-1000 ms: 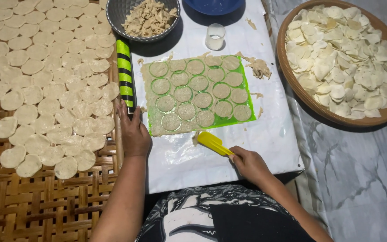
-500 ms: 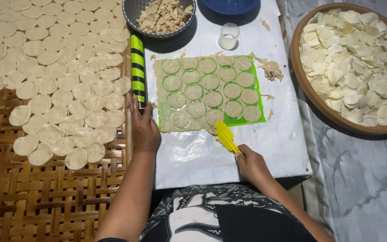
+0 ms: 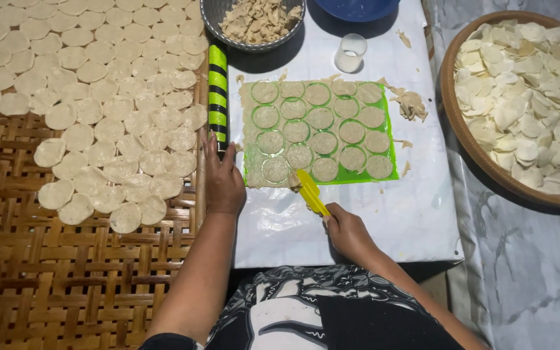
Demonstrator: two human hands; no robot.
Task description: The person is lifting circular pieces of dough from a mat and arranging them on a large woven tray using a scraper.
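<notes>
Right hand [image 3: 348,230] pinches yellow scraper [image 3: 310,191] by its handle; left hand [image 3: 223,181] lies flat, fingers spread. Dough discs [image 3: 322,123] likely soft, tearable; lift under edges.

Even overhead light, sharp focus
Soft shadows below the metal bowl [image 3: 255,24] and basket [image 3: 454,123]; mild glare on white sheet [image 3: 384,220]

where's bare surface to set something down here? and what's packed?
Free: white sheet below the green mould, right of the right hand; woven mat lower left, below the dough discs. Packed: mat's upper part, round tray of pale chips, sheet's top edge with bowls.
</notes>
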